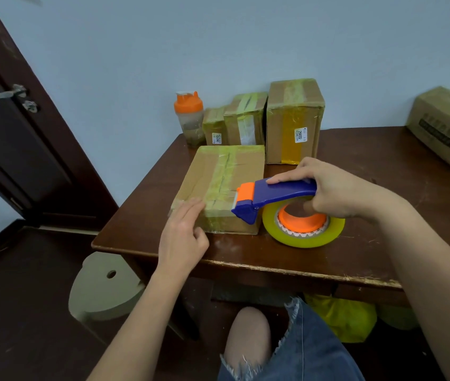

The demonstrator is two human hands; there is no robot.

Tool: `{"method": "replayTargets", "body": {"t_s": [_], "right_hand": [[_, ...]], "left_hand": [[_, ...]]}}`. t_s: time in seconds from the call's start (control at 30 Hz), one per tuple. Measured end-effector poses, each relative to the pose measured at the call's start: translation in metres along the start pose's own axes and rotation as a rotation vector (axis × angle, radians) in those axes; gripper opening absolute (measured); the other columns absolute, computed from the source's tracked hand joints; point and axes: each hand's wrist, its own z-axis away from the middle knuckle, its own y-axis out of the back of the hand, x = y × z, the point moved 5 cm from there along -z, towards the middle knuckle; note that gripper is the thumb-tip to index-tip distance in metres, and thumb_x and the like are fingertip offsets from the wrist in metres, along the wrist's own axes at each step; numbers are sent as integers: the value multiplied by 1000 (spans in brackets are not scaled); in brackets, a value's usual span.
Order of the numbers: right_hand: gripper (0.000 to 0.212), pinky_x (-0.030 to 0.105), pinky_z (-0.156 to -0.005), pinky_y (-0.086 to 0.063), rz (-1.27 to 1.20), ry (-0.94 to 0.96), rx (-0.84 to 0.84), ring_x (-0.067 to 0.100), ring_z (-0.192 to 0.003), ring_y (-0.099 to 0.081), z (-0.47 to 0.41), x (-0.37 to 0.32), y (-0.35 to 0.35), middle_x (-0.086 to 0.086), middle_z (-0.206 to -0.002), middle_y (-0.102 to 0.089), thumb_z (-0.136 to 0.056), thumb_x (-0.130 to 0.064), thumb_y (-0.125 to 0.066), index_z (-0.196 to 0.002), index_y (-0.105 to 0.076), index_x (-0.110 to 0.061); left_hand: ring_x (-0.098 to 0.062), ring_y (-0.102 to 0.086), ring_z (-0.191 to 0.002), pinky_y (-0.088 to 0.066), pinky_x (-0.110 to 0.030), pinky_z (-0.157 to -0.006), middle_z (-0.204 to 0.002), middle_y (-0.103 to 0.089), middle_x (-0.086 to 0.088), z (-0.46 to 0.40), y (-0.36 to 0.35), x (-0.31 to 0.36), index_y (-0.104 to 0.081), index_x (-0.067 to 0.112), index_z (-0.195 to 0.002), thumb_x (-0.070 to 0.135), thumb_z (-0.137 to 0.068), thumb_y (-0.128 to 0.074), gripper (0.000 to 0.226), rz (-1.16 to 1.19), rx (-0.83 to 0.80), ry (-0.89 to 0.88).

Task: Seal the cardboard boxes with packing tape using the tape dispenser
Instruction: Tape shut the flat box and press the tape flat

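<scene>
Counter (355,160) with flat cardboard box (219,188) near front left edge.
Right hand (336,188) fingers curled round tape dispenser (278,196), its nose at box's right edge; left hand (182,235) fingers straight, touching box's near corner.

Dispenser (276,192) blue, orange nose; tape roll (305,229) yellow, orange core; boxes (222,185) brown, yellowish tape; table (383,215) dark brown.

Shaker bottle (190,116) on wooden table (383,166)
</scene>
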Motion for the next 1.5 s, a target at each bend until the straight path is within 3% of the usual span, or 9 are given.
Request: {"method": "replayTargets", "body": {"t_s": [0.37,0.5,0.63,0.73,0.83,0.93,1.03,1.17,1.5], "right_hand": [[79,24,-74,-48,-9,-18,7,17,-92,-51,1,2,-1,-5,-109,-42,-82,6,-64,-118,-46,-62],[79,24,-79,-48,-22,-12,3,17,-97,-53,3,2,-1,-4,-114,-44,-80,6,-66,-115,-45,-62],[76,29,-88,-49,-58,-8,-41,16,-105,-51,4,4,-10,-4,-121,-41,-81,-5,-73,-117,-39,-63],[75,36,-93,-41,25,-57,-132,18,-109,-38,3,1,-14,-5,-118,-36,-81,-20,-76,-126,-30,-60],[69,41,-95,-41,162,-81,-135,20,-110,-31,-1,-10,-14,-3,-118,-35,-81,-24,-75,-124,-29,-52],[77,44,-89,-48,256,-66,-114,20,-103,-39,-5,-19,-21,-1,-114,-38,-81,-15,-69,-127,-22,-55],[90,36,-77,-50,404,-48,-125,18,-88,-45,-8,-20,-22,-2,-102,-35,-86,-25,-65,-136,-4,-69],[92,31,-69,-44,397,-54,-177,15,-83,-46,-9,-15,-17,-6,-97,-35,-85,-30,-69,-135,-4,-71],[99,35,-87,-45,287,-62,-243,12,-89,-45,4,-1,-5,-11,-101,-37,-75,-37,-81,-131,-9,-73]], "left_hand": [[-26,-54,-126,-47,-42,-105,-129,-61,-11,5,-14,23,-62,3,-125,-12,-69,-59,58,66,-16,-93],[-22,-40,-138,-33,-43,-116,-138,-54,-9,10,-17,24,-55,5,-133,-7,-69,-56,65,46,-77,-191],[-16,-39,-138,-40,-42,-111,-141,-52,-4,-2,-13,6,-53,12,-135,-13,-71,-56,69,36,-104,-198],[-14,-34,-141,-41,-43,-110,-144,-49,-3,-9,-13,5,-52,12,-135,-12,-73,-53,67,52,-128,-188],[2,-17,-143,-37,-41,-114,-152,-38,0,-5,-15,9,-47,11,-141,-11,-75,-52,69,110,-125,-169],[21,-3,-136,-30,-37,-118,-149,-34,11,-1,-18,12,-43,17,-145,-15,-75,-50,78,184,-111,-137],[4,-21,-139,-36,-47,-113,-146,-43,1,-2,-23,14,-47,12,-141,-14,-70,-52,76,164,-93,-164],[-21,-41,-131,-51,-51,-96,-136,-49,-4,-2,-28,17,-51,8,-134,-12,-65,-56,72,78,-55,-202],[-23,-45,-129,-54,-47,-93,-134,-52,-5,-2,-26,21,-53,12,-135,-11,-67,-60,72,-31,-72,-213]]}}
